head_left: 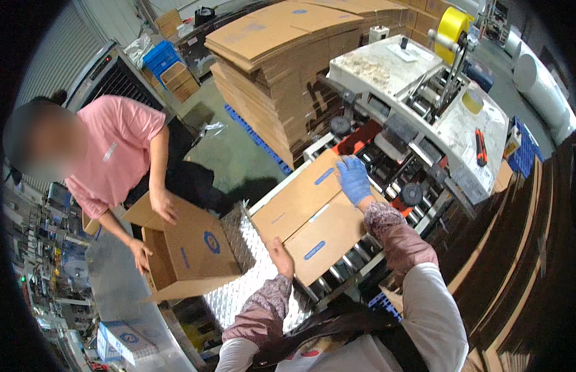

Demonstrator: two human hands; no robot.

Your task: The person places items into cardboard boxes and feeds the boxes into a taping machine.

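A closed-up brown cardboard box (309, 211) with blue marks lies on a roller conveyor (334, 273) in front of me, its two top flaps meeting at a seam. My left hand (281, 257), bare, holds the box's near left edge, fingertips along the top edge and the rest of the grip partly hidden. On the far right part of the top rests my right hand (354, 178) in a blue glove, fingers stretched out flat. Just beyond the box stands a tape-sealing machine (387, 68) with red parts and a yellow tape roll (452, 34).
To the left, a person in a pink shirt (117, 139) handles an open cardboard box (201, 242) on a metal table (114, 266). Flat cardboard stacks (269, 93) stand on a blue pallet behind. A red utility knife (481, 147) lies on the machine. More cardboard sheets (517, 248) stand at right.
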